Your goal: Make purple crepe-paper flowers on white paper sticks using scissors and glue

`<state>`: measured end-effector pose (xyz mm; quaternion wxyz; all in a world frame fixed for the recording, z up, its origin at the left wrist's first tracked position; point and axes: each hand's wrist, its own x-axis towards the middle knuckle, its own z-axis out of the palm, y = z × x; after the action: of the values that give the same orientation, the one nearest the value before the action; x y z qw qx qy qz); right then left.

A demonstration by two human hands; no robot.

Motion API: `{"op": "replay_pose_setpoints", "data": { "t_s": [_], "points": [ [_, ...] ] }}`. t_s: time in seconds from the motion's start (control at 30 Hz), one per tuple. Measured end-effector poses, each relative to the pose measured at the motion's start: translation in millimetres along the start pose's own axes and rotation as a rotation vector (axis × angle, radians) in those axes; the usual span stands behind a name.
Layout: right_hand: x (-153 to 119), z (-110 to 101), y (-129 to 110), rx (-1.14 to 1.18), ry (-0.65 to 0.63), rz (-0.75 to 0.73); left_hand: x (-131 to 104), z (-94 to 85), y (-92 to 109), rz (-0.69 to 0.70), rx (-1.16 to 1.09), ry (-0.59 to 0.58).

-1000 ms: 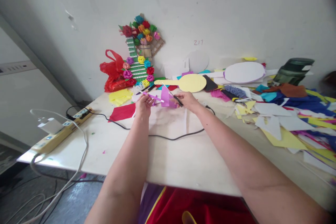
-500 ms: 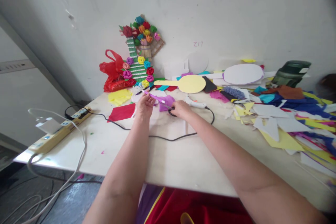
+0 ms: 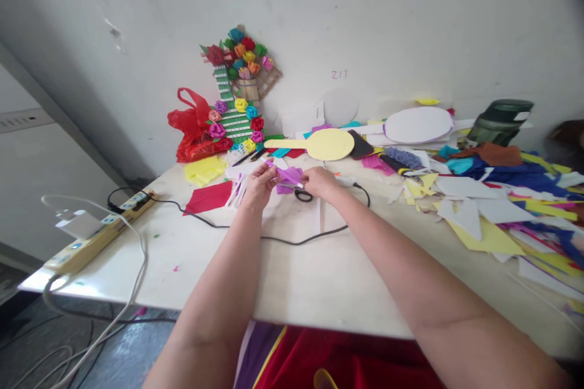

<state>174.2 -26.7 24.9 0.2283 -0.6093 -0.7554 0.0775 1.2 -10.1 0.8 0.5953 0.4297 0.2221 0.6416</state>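
Note:
My left hand is closed in a pinch on the left end of a purple crepe paper piece. At that piece's right end, the fingers of my right hand are closed on its edge. The black-handled scissors lie on the table just below my right fingers, their blades mostly hidden. Another bit of purple paper lies under the held piece. Behind my right wrist a white glue gun shows only in part, its black cord looping across the table.
A yellow paddle-shaped cutout and a white one lie at the back. Paper flowers on a green stand lean by a red bag. Paper scraps cover the right side. A power strip sits at left, near red paper.
My right hand has let go of the scissors, which now rest on the table, and has taken the purple paper's right end. The paper is now spread between both hands.

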Motion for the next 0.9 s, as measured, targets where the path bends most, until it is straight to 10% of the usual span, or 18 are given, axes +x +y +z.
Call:
{"op": "replay_pose_setpoints", "data": {
  "t_s": [0.23,0.4,0.9],
  "points": [
    [-1,-10,-4,0.856,-0.17,0.073,-5,9.0,1,-0.049,0.043,-0.032],
    [-6,-11,-2,0.87,-0.398,0.052,-3,7.8,-2,-0.014,0.087,-0.027],
    [-1,-9,-1,1.056,-0.065,0.206,-4,9.6,-7,-0.157,0.35,-0.172]
  ]
}}
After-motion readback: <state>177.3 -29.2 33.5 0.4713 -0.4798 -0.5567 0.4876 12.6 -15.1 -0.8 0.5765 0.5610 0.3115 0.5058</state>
